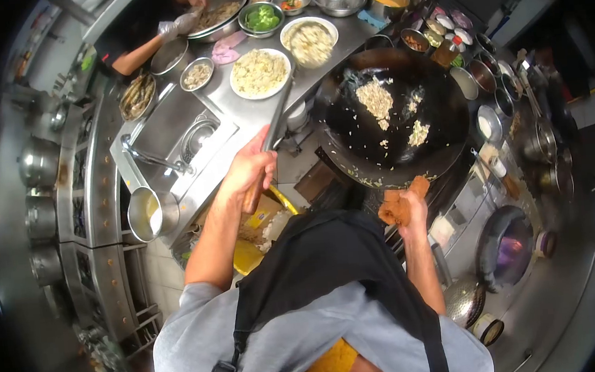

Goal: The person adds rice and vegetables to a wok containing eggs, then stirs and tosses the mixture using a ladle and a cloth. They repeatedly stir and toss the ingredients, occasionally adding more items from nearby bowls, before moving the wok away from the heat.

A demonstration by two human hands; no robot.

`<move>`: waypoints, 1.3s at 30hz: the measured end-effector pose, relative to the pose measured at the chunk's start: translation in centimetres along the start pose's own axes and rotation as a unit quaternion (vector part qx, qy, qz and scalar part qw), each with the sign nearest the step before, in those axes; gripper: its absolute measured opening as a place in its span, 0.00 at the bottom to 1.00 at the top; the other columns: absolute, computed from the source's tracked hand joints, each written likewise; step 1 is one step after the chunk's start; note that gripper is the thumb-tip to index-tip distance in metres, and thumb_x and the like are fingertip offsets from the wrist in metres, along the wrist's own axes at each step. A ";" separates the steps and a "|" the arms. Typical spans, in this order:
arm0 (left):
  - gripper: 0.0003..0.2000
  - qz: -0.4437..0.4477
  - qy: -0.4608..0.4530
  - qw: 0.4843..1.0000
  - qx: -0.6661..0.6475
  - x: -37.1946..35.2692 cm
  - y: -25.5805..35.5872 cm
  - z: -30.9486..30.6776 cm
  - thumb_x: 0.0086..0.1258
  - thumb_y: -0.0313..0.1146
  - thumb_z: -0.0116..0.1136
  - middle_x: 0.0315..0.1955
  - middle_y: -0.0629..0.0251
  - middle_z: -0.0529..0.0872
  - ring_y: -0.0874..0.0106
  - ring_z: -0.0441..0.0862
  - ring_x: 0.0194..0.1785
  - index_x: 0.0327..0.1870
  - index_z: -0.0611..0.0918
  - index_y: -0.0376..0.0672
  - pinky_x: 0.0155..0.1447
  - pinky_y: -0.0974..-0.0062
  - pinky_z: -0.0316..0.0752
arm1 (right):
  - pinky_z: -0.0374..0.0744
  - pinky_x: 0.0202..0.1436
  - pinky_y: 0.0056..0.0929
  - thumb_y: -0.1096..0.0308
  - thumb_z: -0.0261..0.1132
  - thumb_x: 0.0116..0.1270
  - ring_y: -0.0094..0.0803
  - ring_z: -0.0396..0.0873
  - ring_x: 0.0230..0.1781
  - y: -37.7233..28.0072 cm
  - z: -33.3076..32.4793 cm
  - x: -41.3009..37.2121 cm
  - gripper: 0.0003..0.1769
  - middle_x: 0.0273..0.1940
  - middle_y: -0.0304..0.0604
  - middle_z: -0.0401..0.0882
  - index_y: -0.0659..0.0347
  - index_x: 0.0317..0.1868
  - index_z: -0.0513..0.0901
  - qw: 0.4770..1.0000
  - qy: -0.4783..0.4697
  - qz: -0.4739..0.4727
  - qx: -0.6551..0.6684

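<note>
My left hand (248,167) is closed around the wooden end of a long-handled wok ladle (279,114). The ladle reaches up toward a white plate (333,28) heaped with fried rice (307,40), where its head is blurred among the grains. Beside it sits a second plate of fried rice (259,73). My right hand (415,213) grips a folded orange-brown cloth (396,210) at the near rim of a large dark wok (349,136). Clumps of rice (374,100) and scattered grains lie inside the wok.
A sink (168,137) with a faucet is at left, near a saucepan (163,212). Bowls of broccoli (261,18) and other food line the back counter. Another person's gloved hand (181,26) is over a large bowl. Seasoning containers (467,82) crowd the wok's right.
</note>
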State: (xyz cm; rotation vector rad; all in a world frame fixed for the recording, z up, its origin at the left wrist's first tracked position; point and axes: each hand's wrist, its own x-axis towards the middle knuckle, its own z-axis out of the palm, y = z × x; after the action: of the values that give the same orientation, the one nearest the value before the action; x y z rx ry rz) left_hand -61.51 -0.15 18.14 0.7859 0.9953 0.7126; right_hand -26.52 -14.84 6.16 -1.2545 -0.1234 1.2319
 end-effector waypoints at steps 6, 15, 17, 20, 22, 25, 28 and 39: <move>0.40 0.078 0.165 0.956 0.228 11.3 2.8 2.7 0.66 0.22 0.53 0.21 0.69 0.76 0.77 0.71 0.16 0.83 0.59 0.45 0.21 0.75 0.71 | 0.85 0.43 0.38 0.73 0.64 0.61 0.38 0.84 0.38 -6.4 1.5 6.1 0.15 0.39 0.43 0.81 0.65 0.48 0.78 1.000 -0.030 0.003 -0.002; 0.38 0.066 0.240 0.921 0.299 18.8 1.6 5.0 0.68 0.25 0.52 0.22 0.64 0.80 0.74 0.74 0.18 0.83 0.58 0.45 0.24 0.71 0.73 | 0.84 0.43 0.36 0.73 0.63 0.61 0.34 0.83 0.38 -12.9 2.0 12.2 0.15 0.40 0.41 0.81 0.64 0.49 0.77 0.998 -0.043 0.012 -0.053; 0.38 0.059 0.255 0.899 0.352 19.6 0.9 4.9 0.68 0.26 0.53 0.24 0.59 0.83 0.69 0.78 0.20 0.83 0.59 0.46 0.28 0.68 0.76 | 0.83 0.43 0.36 0.73 0.63 0.61 0.33 0.83 0.38 -14.1 2.6 12.9 0.15 0.40 0.41 0.80 0.64 0.49 0.77 0.997 -0.044 0.013 -0.063; 0.38 0.090 0.280 0.831 0.472 21.1 -1.8 2.8 0.69 0.28 0.54 0.30 0.50 0.87 0.58 0.86 0.28 0.82 0.60 0.50 0.37 0.61 0.80 | 0.83 0.43 0.35 0.73 0.63 0.61 0.33 0.82 0.38 -15.3 3.2 14.0 0.15 0.39 0.41 0.80 0.64 0.49 0.77 0.997 -0.042 0.012 -0.065; 0.37 0.125 0.288 0.783 0.537 21.0 -2.2 2.8 0.69 0.29 0.55 0.34 0.45 0.89 0.52 0.89 0.33 0.82 0.60 0.52 0.42 0.58 0.82 | 0.83 0.43 0.35 0.73 0.63 0.61 0.34 0.82 0.37 -15.7 3.5 14.6 0.15 0.39 0.41 0.80 0.64 0.49 0.78 0.996 -0.035 0.019 -0.079; 0.37 0.110 0.299 0.756 0.572 20.6 -1.4 3.4 0.70 0.31 0.56 0.39 0.40 0.89 0.46 0.88 0.43 0.82 0.61 0.55 0.50 0.54 0.80 | 0.83 0.43 0.36 0.72 0.64 0.61 0.34 0.82 0.38 -16.1 3.9 15.6 0.14 0.38 0.41 0.80 0.65 0.48 0.78 0.995 -0.042 0.031 -0.081; 0.37 0.080 0.306 0.778 0.542 20.0 -0.2 3.4 0.69 0.30 0.57 0.35 0.44 0.89 0.51 0.89 0.39 0.82 0.61 0.54 0.50 0.58 0.81 | 0.83 0.43 0.36 0.73 0.64 0.61 0.35 0.83 0.38 -17.2 5.8 14.8 0.13 0.36 0.40 0.79 0.64 0.47 0.79 0.995 -0.009 0.041 -0.086; 0.37 0.079 0.226 0.889 0.390 16.9 2.4 0.9 0.71 0.24 0.54 0.20 0.68 0.76 0.77 0.71 0.19 0.83 0.60 0.54 0.30 0.74 0.75 | 0.84 0.46 0.38 0.75 0.63 0.62 0.37 0.83 0.41 -14.9 8.1 15.9 0.15 0.42 0.44 0.81 0.65 0.50 0.77 0.999 -0.027 0.006 -0.022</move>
State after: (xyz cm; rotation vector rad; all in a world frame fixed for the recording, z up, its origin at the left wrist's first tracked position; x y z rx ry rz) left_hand -54.75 14.65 12.96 1.4533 1.7043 0.6403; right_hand -15.98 4.99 12.28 -1.2626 -0.1833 1.2798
